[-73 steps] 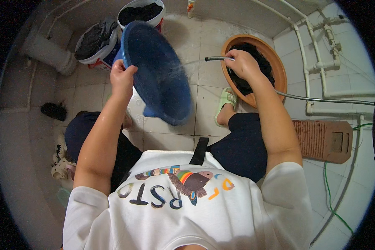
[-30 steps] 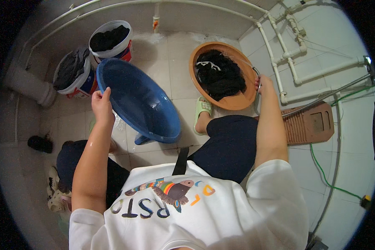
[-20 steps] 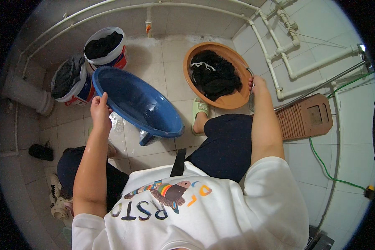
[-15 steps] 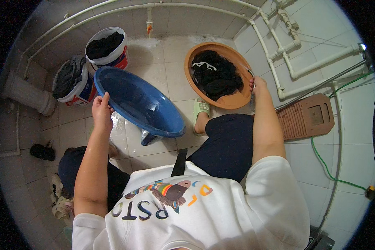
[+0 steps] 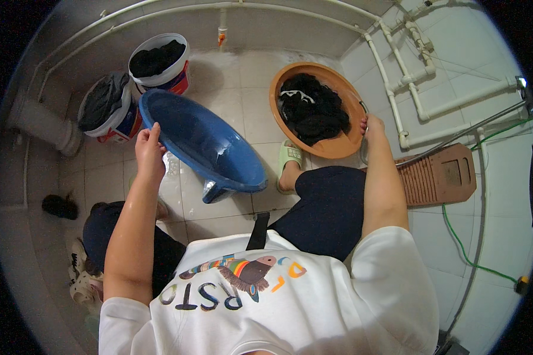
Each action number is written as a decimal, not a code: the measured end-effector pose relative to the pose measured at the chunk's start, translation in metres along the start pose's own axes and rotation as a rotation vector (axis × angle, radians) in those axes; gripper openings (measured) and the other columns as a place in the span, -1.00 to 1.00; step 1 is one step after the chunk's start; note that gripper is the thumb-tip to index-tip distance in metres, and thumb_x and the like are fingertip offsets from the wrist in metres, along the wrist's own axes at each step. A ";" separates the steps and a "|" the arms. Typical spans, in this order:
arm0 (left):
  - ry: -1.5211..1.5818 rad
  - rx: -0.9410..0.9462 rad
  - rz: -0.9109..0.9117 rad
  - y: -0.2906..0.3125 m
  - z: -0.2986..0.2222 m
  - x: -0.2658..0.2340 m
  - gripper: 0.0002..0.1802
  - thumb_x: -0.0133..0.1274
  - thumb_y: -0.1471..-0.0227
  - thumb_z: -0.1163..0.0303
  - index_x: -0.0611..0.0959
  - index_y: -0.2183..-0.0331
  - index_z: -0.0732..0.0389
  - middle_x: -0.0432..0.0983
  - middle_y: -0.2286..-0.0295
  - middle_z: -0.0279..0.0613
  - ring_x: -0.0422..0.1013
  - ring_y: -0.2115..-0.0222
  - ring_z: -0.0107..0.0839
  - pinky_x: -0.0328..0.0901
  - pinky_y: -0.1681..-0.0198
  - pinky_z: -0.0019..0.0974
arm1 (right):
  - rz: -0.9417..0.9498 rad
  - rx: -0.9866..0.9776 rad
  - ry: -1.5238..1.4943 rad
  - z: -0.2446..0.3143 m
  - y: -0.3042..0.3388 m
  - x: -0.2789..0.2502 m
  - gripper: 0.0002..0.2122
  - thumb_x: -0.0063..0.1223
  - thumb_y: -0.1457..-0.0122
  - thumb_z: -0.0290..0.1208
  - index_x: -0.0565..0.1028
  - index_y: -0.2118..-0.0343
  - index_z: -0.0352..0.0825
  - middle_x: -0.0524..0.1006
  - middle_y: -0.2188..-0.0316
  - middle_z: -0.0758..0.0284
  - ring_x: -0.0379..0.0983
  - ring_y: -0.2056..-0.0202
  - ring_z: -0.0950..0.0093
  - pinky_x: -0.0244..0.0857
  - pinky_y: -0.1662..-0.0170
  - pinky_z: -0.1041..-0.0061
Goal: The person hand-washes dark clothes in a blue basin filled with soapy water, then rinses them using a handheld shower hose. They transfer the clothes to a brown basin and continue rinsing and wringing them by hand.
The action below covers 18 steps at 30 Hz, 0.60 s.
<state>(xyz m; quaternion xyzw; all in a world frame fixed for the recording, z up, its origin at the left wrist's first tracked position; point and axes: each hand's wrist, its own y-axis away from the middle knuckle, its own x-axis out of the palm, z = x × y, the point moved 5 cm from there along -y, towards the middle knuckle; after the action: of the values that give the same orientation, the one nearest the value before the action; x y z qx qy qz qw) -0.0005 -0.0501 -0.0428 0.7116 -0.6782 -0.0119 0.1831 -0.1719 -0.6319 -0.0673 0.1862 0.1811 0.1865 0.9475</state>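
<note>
My left hand point(image 5: 151, 152) grips the left rim of a blue basin point(image 5: 201, 139), thumb on top. The basin is tilted, and a bright wet-looking glint shows inside it. On the right, my right hand point(image 5: 372, 126) is closed around the end of a slim hose point(image 5: 364, 152), beside the rim of an orange-brown basin point(image 5: 276, 112). Its dark tip pokes out above my fingers; the exact end piece is too small to make out. Black wet-looking clothes point(image 5: 314, 109) with a white strip lie in that basin.
Two white buckets of dark clothes, one farther point(image 5: 177, 70) and one nearer point(image 5: 123, 115), stand behind the blue basin. A brown washboard point(image 5: 438, 174) lies at the right near a green cord point(image 5: 456, 231). Pipes point(image 5: 391, 89) line the walls. A dark brush-like thing point(image 5: 60, 207) lies left.
The whole view has shifted slightly. My left hand stays on the blue basin's rim; my right hand, with the hose, has turned a little beside the orange-brown basin.
</note>
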 end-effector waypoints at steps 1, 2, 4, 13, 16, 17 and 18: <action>0.005 0.005 0.012 0.000 0.000 0.001 -0.76 0.00 0.06 0.25 0.32 0.57 0.10 0.17 0.71 -0.47 0.08 0.75 -0.69 0.05 0.70 -0.62 | 0.014 -0.014 0.013 0.003 0.003 0.001 -0.85 -0.21 0.00 -0.41 0.27 0.65 -0.30 0.24 0.79 0.38 0.13 0.78 0.56 -0.04 0.74 0.55; 0.002 0.003 0.006 0.000 0.000 0.002 -0.77 0.00 0.06 0.25 0.32 0.56 0.11 0.18 0.71 -0.46 0.08 0.74 -0.69 0.05 0.69 -0.62 | 0.026 -0.034 0.019 0.004 0.002 0.003 -0.85 -0.21 0.00 -0.41 0.27 0.65 -0.30 0.25 0.79 0.38 0.12 0.78 0.57 -0.04 0.74 0.56; -0.006 -0.001 -0.005 0.003 -0.001 0.005 -0.77 -0.01 0.06 0.24 0.32 0.56 0.11 0.19 0.70 -0.46 0.08 0.74 -0.68 0.05 0.68 -0.62 | 0.051 -0.074 0.031 0.007 -0.001 0.006 -0.84 -0.20 0.00 -0.40 0.27 0.65 -0.30 0.25 0.79 0.39 0.12 0.78 0.58 -0.04 0.74 0.57; -0.059 0.011 -0.008 0.003 -0.002 0.004 -0.78 -0.03 0.05 0.24 0.32 0.55 0.10 0.21 0.69 -0.45 0.11 0.72 -0.67 0.08 0.65 -0.59 | 0.036 -0.388 0.126 0.044 0.035 0.036 -0.81 -0.16 0.00 -0.41 0.37 0.36 -0.41 0.35 0.68 0.34 0.20 0.76 0.57 0.07 0.72 0.62; -0.052 0.002 -0.018 0.006 -0.006 0.005 -0.78 -0.04 0.04 0.24 0.32 0.55 0.10 0.22 0.69 -0.44 0.12 0.72 -0.66 0.08 0.66 -0.58 | 0.045 -0.450 0.220 0.044 0.025 0.039 -0.77 -0.11 0.04 -0.39 0.40 0.34 -0.42 0.42 0.61 0.25 0.32 0.66 0.45 0.20 0.60 0.52; -0.056 0.008 -0.004 0.005 -0.005 0.006 -0.78 -0.04 0.04 0.24 0.32 0.55 0.10 0.22 0.68 -0.44 0.12 0.72 -0.65 0.09 0.66 -0.58 | -0.010 -0.489 0.312 0.042 0.012 0.035 -0.75 -0.10 0.05 -0.36 0.41 0.35 -0.43 0.43 0.58 0.21 0.35 0.60 0.40 0.22 0.53 0.48; -0.060 0.013 0.010 0.002 -0.002 0.006 -0.79 -0.05 0.04 0.24 0.32 0.55 0.10 0.23 0.68 -0.44 0.13 0.72 -0.65 0.10 0.66 -0.57 | -0.065 -0.527 0.404 0.040 -0.006 0.030 -0.74 -0.09 0.07 -0.34 0.42 0.36 -0.43 0.45 0.55 0.18 0.38 0.54 0.35 0.25 0.46 0.45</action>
<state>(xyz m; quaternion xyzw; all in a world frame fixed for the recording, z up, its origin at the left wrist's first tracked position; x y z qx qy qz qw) -0.0019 -0.0551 -0.0390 0.7088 -0.6869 -0.0279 0.1581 -0.1278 -0.6353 -0.0435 -0.1118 0.3168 0.2296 0.9135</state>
